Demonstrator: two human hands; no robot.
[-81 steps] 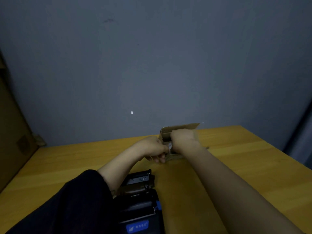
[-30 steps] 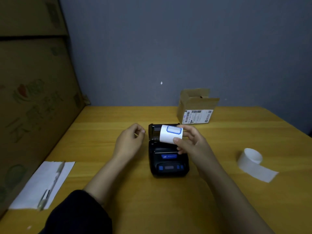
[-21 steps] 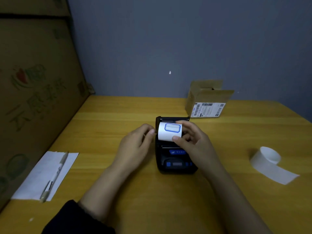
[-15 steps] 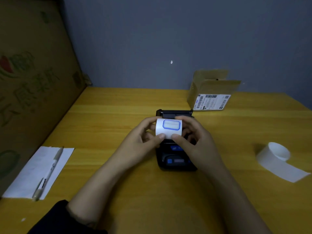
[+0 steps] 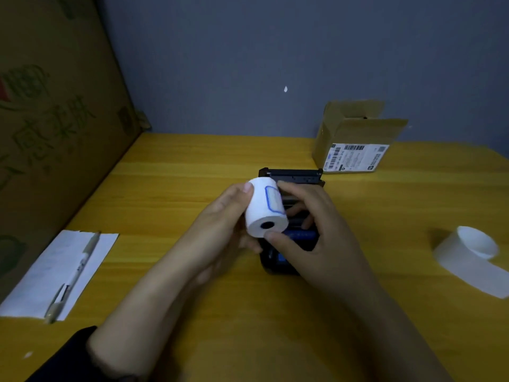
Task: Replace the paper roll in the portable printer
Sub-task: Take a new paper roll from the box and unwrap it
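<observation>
Both grips holding the paper roll [image 5: 265, 209], left hand [image 5: 220, 224] and right hand [image 5: 314, 232], just above the open printer [image 5: 296, 176] on the table [image 5: 192, 172].

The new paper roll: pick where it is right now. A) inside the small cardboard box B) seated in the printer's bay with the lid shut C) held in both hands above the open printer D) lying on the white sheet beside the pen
C: the new paper roll is gripped between the left hand and the right hand, above the printer, whose lid stands open.
</observation>
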